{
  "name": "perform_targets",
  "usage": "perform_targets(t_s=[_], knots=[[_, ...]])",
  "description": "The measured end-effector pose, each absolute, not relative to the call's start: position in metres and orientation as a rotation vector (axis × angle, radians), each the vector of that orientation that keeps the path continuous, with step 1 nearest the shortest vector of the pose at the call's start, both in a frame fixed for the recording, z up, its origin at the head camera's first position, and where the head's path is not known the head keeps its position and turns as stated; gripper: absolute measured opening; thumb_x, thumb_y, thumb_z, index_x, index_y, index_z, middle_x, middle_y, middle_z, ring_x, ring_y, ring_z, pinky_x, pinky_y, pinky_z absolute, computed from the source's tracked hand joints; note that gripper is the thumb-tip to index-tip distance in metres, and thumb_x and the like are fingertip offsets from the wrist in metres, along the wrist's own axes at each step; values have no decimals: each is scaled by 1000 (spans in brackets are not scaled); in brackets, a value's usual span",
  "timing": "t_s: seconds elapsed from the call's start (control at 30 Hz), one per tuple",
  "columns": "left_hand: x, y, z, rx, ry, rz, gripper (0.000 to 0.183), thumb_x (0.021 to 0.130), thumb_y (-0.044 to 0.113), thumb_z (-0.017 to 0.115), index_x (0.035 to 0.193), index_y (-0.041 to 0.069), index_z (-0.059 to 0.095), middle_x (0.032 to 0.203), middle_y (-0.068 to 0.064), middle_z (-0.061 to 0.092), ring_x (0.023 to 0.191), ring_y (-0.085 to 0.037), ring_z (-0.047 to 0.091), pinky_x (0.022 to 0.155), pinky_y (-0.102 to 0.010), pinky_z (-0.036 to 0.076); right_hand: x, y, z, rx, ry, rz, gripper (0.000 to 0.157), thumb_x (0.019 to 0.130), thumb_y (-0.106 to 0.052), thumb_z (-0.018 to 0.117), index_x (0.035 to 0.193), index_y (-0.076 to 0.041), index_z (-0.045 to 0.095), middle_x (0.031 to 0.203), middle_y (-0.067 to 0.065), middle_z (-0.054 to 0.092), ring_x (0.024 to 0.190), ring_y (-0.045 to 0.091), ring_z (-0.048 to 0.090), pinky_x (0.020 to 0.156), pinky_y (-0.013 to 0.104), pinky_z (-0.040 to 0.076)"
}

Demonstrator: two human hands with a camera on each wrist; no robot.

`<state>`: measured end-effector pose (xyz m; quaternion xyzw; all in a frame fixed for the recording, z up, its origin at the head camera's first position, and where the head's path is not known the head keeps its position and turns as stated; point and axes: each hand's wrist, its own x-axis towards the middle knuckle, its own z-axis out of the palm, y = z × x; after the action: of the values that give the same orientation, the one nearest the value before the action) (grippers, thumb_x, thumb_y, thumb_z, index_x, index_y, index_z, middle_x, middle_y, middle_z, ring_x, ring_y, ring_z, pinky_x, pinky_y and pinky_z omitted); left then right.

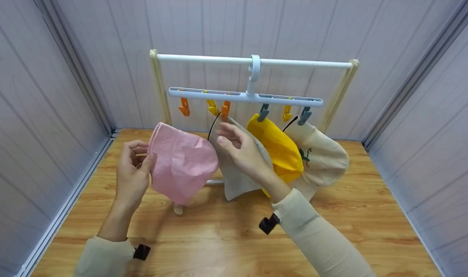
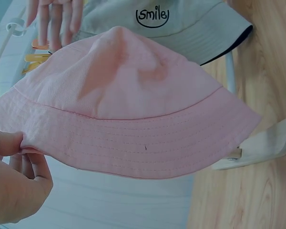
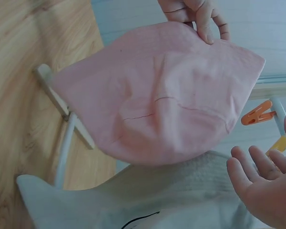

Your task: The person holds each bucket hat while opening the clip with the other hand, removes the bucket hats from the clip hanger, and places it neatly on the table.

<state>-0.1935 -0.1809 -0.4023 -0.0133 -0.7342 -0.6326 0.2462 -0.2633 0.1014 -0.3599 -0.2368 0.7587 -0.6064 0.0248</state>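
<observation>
A pink bucket hat [image 1: 184, 161] is pinched at its brim by my left hand [image 1: 134, 169], thumb on one side and fingers behind. The left wrist view shows the stitched brim of the pink hat [image 2: 143, 138] spread out sideways. My right hand [image 1: 241, 150] has its fingers extended and holds nothing, in front of a grey bucket hat [image 1: 234, 177] marked "smile" in the left wrist view. An orange clip [image 1: 226, 110] sits just above those fingers. Left of it hang a yellow clip [image 1: 212, 107] and another orange clip [image 1: 184, 107] with no hat in it.
The clips hang from a white bar hanger [image 1: 211, 94] hooked over a rack rail [image 1: 203, 58]. A yellow hat [image 1: 280, 150] and a cream hat [image 1: 326, 161] hang at the right from dark clips. Panelled walls [image 1: 422, 154] flank the wooden floor [image 1: 211, 246].
</observation>
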Motion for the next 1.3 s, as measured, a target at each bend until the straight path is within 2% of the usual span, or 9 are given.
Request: perform_targets(t_s=[0.3, 0.67, 0.93, 1.1, 1.3], knots=[[-189, -181, -398, -28, -2011, -1715, 29, 106, 2, 60, 134, -1, 52, 116, -7, 61, 103, -25, 59, 86, -25, 53, -255, 120, -396, -690, 2373, -1946, 50, 108, -25, 64, 153, -4, 53, 145, 13, 64, 134, 27, 61, 115, 39, 48], [-184, -184, -393, -17, -1968, -1726, 28, 105, 1, 61, 132, -2, 51, 113, -9, 62, 101, -27, 59, 82, -26, 53, -246, 117, -430, -603, 2234, -2019, 51, 108, -21, 64, 152, 1, 50, 146, 23, 60, 133, 34, 60, 113, 42, 50], [-182, -184, -391, -11, -1956, -1738, 29, 105, 0, 62, 131, -2, 51, 112, -10, 61, 101, -27, 59, 82, -25, 54, -235, 107, -455, -549, 2179, -2053, 50, 107, -16, 64, 151, 5, 50, 145, 26, 59, 130, 37, 61, 109, 38, 53], [-180, -183, -390, 4, -1939, -1765, 29, 104, -2, 62, 131, -1, 52, 112, -10, 60, 100, -27, 57, 79, -23, 54, -231, 96, -468, -507, 2145, -2073, 50, 105, -14, 66, 150, 4, 52, 143, 24, 62, 132, 39, 59, 109, 38, 52], [-179, -183, -388, 13, -1926, -1777, 28, 104, -1, 63, 130, 0, 52, 112, -10, 60, 99, -27, 58, 78, -23, 54, -231, 78, -481, -361, 2103, -2150, 46, 102, -8, 70, 144, 5, 56, 136, 23, 66, 125, 36, 64, 106, 38, 54]])
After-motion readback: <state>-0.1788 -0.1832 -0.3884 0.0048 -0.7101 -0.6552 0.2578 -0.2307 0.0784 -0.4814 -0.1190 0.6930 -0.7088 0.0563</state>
